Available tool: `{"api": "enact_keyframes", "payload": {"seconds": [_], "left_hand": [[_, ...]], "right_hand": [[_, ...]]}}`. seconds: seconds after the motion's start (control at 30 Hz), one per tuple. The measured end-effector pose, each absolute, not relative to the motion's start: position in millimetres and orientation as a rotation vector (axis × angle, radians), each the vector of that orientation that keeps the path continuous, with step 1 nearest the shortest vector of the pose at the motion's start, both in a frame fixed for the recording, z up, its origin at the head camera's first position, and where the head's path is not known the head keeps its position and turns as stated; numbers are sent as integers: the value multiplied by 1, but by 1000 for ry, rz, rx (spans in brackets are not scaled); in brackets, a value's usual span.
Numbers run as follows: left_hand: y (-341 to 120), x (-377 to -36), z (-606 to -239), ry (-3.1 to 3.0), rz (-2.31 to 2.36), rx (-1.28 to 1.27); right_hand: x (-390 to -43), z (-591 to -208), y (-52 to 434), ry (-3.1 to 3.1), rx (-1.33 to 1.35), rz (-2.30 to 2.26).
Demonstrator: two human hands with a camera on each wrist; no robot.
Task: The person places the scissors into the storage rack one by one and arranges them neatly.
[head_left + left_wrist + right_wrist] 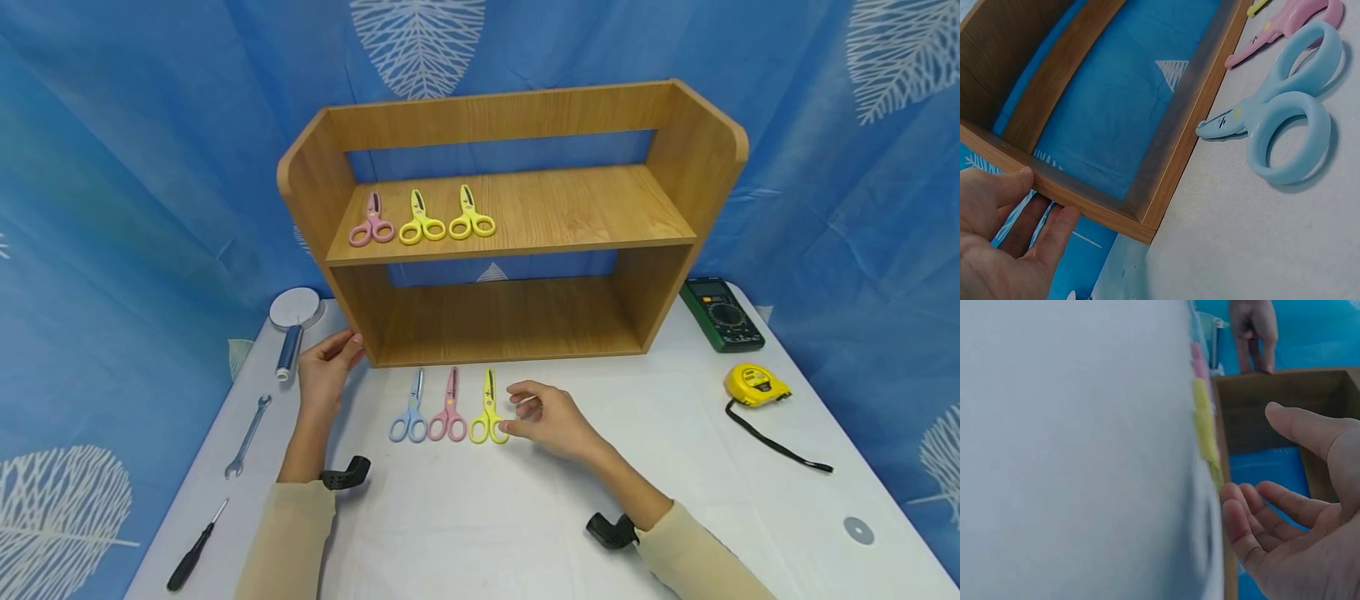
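Note:
My left hand (324, 377) touches the lower left side panel of a wooden shelf unit (517, 260). In the left wrist view its thumb and fingers meet the panel's edge. In front of the unit, blue scissors (409, 412), pink scissors (448, 412) and yellow scissors (489, 412) lie in a row, blades toward the shelf. My right hand (553, 419) is just right of the yellow pair, fingers loosely bent and holding nothing. Whether its thumb touches the handle cannot be told. Pink scissors (372, 223) and two yellow scissors (421, 223) lie on the upper shelf's left half.
On the left side are a magnifying glass with a blue handle (289, 352), a wrench (248, 437) and a screwdriver (197, 553). A green multimeter (722, 314), a yellow tape measure (753, 385) with a black strap and a grey washer (858, 530) lie at right.

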State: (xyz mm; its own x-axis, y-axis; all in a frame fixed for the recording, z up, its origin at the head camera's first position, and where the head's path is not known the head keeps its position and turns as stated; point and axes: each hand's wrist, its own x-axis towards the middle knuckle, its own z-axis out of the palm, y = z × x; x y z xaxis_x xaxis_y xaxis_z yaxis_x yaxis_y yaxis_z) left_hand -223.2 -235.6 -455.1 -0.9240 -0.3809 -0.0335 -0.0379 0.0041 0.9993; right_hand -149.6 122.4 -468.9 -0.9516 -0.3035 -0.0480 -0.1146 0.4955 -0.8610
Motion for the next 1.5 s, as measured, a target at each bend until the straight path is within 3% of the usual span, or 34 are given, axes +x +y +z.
{"api": "enact_keyframes", "payload": {"seconds": [0.67,1.0,1.2,1.5], "left_hand": [[-236,-222,-456,-2010,-2015,430],[-237,-222,-457,-2015,-2017,437],[-237,-223,-458,-2005,-2026,411],[-237,-224,-458,-2023,-2018,421]], "right_hand": [[-151,-485,98,2690,-344,-1196],[-148,-471,113,2540,-278,-1416],[-134,-437,125,2558,-354,-1478],[-125,-354,150,2619,-509,-1616]]}}
